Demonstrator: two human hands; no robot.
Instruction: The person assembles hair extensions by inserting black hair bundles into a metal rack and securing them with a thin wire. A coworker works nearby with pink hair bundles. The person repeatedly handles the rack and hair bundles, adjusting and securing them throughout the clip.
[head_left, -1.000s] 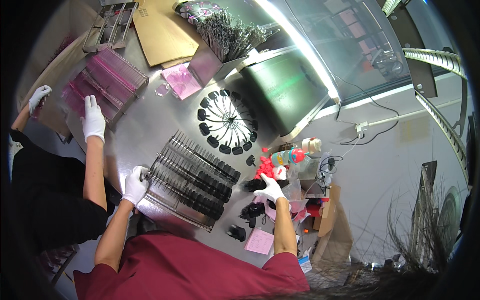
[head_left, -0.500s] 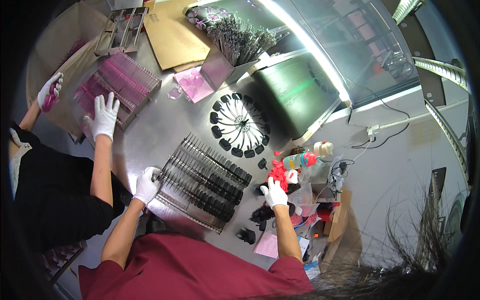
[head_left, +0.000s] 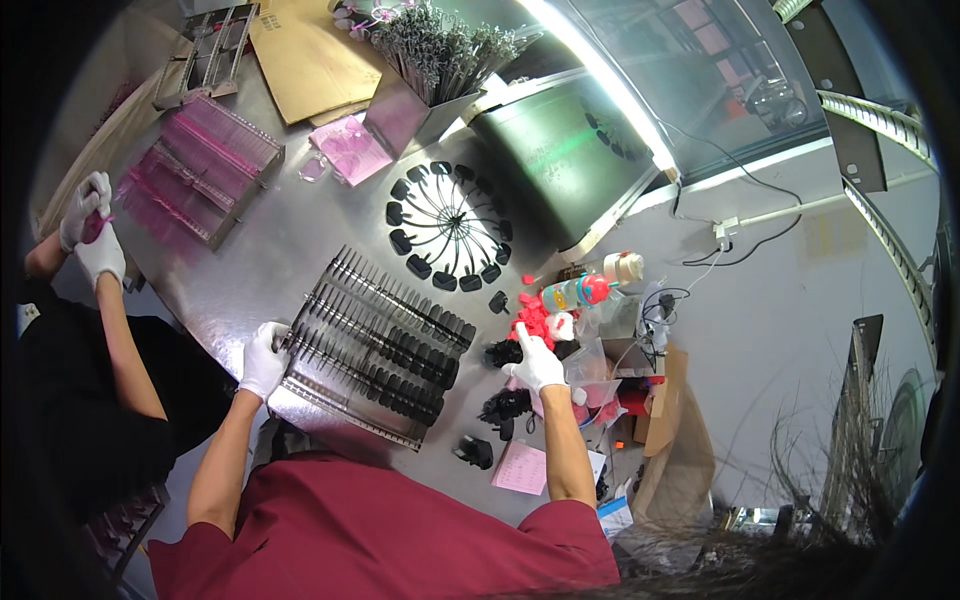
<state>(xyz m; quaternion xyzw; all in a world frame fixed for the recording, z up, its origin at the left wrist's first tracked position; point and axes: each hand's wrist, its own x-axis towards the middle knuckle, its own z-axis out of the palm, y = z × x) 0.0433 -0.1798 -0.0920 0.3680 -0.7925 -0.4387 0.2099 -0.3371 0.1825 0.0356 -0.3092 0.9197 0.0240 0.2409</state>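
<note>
My left hand [head_left: 265, 362], in a white glove, is closed on the left end of a metal rack [head_left: 350, 425]. Rows of black flat-ended pieces [head_left: 408, 398] with thin stems sit in that rack. Over by the pile of red pieces [head_left: 533, 318], my right hand [head_left: 538, 366], also gloved, has its index finger stretched out and thumb apart. Nothing shows in its grasp. Black bundles [head_left: 505, 405] lie just left of its wrist. Beyond the rack, black pieces with thin stems form a ring [head_left: 455, 222] on the metal table.
A co-worker's gloved hands [head_left: 96, 225] hold something pink beside a rack of pink pieces [head_left: 205, 165]. A bin of metal pieces [head_left: 425, 110] stands at the back, near a large dark box [head_left: 570, 160]. Bottles [head_left: 575, 292] and a pink paper [head_left: 520, 467] are on the right.
The whole view has shifted, so the table appears further left and up. The co-worker's hand has left the pink rack and joined the other hand. My left hand stays on the black rack.
</note>
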